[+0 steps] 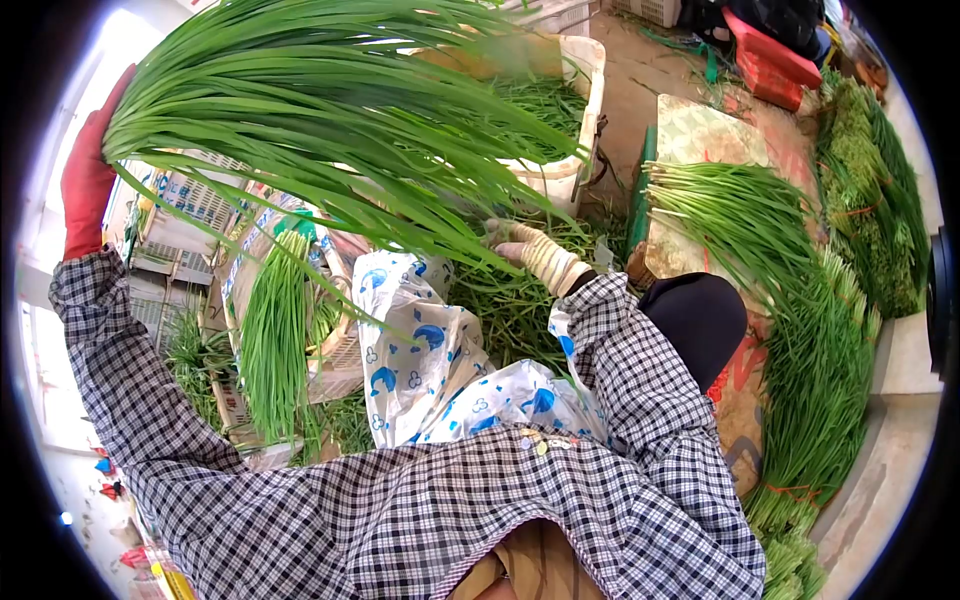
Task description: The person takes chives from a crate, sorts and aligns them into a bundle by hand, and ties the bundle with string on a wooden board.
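My left hand [90, 170], in a red glove, is raised at the upper left and closed around the base of a large bunch of garlic chives [300, 110]. The long flat leaves fan out to the right across the view. My right hand [525, 250], in a whitish banded glove, is at the drooping leaf tips with its fingers curled; whatever they grip is hidden. A white plastic sheet [420, 330] with blue prints covers my lap. Loose green leaves [515, 315] are heaped beyond it, below the right hand.
A white tub [590, 75] holding loose leaves stands ahead. Another chive bunch [275, 335] hangs over a basket [340, 370] at left, near plastic crates [190, 215]. Stacked chives [820, 370] line the right side, with one bunch [730, 205] on a pale board [700, 130].
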{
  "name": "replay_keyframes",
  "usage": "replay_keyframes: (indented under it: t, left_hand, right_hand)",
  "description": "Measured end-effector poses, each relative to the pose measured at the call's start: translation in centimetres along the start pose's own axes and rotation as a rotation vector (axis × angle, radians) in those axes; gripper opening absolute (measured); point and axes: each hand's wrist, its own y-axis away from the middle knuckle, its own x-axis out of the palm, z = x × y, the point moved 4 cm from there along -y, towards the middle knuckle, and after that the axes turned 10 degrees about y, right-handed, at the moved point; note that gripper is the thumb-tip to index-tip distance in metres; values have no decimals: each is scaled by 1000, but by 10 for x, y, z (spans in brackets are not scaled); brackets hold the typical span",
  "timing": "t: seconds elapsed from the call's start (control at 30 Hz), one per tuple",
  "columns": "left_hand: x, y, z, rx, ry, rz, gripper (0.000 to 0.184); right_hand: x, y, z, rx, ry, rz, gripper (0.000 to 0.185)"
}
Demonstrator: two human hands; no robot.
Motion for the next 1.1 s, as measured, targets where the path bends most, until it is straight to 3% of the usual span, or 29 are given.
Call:
replay_keyframes:
  t: [0.07, 0.1, 0.23, 0.4, 0.53, 0.67, 0.73, 0.8, 0.83, 0.87, 0.93, 1.0, 1.07, 1.1]
  left_hand:
    - [-2, 0, 1, 13, 14, 28, 68]
    - [-3, -3, -2, 30, 26, 59, 66]
    - [-11, 3, 5, -33, -110, 43, 63]
    - [-18, 6, 27, -42, -117, 56, 60]
    - [-30, 13, 62, -4, -144, 55, 60]
    - [-34, 23, 60, -37, -138, -6, 62]
    - [-36, 26, 59, -25, -169, -28, 63]
    - [-34, 25, 58, 4, -139, -24, 63]
    - [-32, 26, 54, 4, -140, -28, 63]
    - [-30, 27, 47, -4, -114, -61, 63]
    - [-28, 25, 38, -14, -94, -100, 64]
    - [-26, 22, 22, 22, -108, -52, 67]
    - [-22, 23, 11, 10, -227, -66, 73]
    - [-21, 22, 9, 11, -279, -58, 73]
  right_hand:
    - [13, 11, 1, 240, -416, 198, 40]
    - [16, 20, 7, 228, -469, 225, 30]
    - [19, 37, 15, 269, -332, 296, 46]
    - [21, 50, 25, 180, -105, 411, 48]
    - [17, 48, -9, 313, -33, 325, 42]
    - [-23, 9, -61, 410, -81, -378, 40]
    - [-50, 3, -35, 249, -422, -484, 42]
    - [-76, -25, -39, 66, -536, -507, 38]
    - [-78, -23, 17, 200, -389, -503, 46]
    - [-77, -20, 38, 69, -298, -413, 51]
    - [-67, -27, 71, 0, -192, -318, 53]
    - [-44, -48, 88, -31, -725, 266, 42]
    - [-39, -12, 122, -17, -444, 84, 31]
    - [-38, -3, 141, -51, -136, 117, 28]
